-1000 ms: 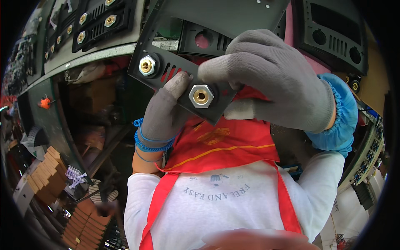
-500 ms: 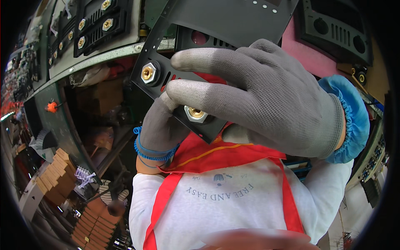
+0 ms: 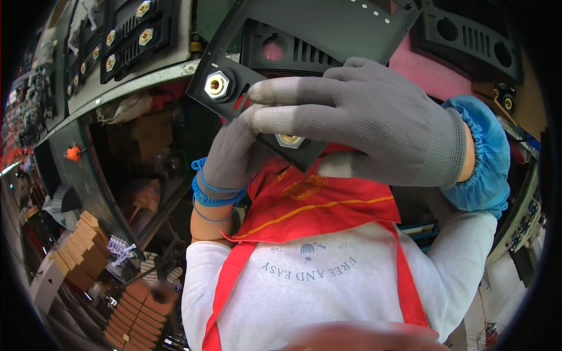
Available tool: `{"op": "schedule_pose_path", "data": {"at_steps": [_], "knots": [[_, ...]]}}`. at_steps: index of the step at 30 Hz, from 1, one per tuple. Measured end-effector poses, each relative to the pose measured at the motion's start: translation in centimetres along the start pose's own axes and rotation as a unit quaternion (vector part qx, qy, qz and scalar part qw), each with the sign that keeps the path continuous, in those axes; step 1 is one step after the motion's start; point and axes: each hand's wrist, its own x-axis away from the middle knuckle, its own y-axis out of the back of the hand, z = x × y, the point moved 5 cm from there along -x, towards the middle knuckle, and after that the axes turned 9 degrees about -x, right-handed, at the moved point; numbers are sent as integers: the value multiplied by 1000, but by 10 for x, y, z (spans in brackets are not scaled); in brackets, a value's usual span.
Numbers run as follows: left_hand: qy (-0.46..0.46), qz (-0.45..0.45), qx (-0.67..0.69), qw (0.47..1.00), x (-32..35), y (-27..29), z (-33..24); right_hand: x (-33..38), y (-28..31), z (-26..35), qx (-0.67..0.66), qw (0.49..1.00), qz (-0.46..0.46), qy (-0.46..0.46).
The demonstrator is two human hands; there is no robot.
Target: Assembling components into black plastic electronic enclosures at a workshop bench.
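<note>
A black sheet-metal housing (image 3: 328, 38) is held up in front of me, tilted. Its lower face has slots and a brass fitting (image 3: 216, 85) with a silver hex nut; a second brass fitting (image 3: 290, 141) shows partly below my right fingers. My left hand (image 3: 229, 155), in a grey glove, grips the housing's lower left edge, its fingertips partly hidden. Over the lower face reaches my right hand (image 3: 374, 117), also gloved. Its forefingers are stretched out toward the left fingertips, and the thumb is apart, beside the housing's lower corner.
Upper left, several black panels (image 3: 140, 41) with brass fittings lie on a metal-edged bench (image 3: 146, 79). Another black housing (image 3: 468, 38) sits on a pink surface (image 3: 418, 73) at the upper right. Stacked cardboard pieces (image 3: 82, 245) are at the lower left.
The housing and both hands have moved up and slightly away from my body. My right hand has shifted a little over the lower face, and more of the red apron shows.
</note>
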Motion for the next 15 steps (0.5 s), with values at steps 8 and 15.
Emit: {"op": "schedule_pose_path", "data": {"at_steps": [8, 15], "knots": [[-43, -20, 56, 997, -2, -13, 12, 2, -4, -6, -40, 999, 4, 12], [-18, 8, 92, 996, -9, -12, 6, 1, 4, -7, -55, 998, 14, 16]]}}
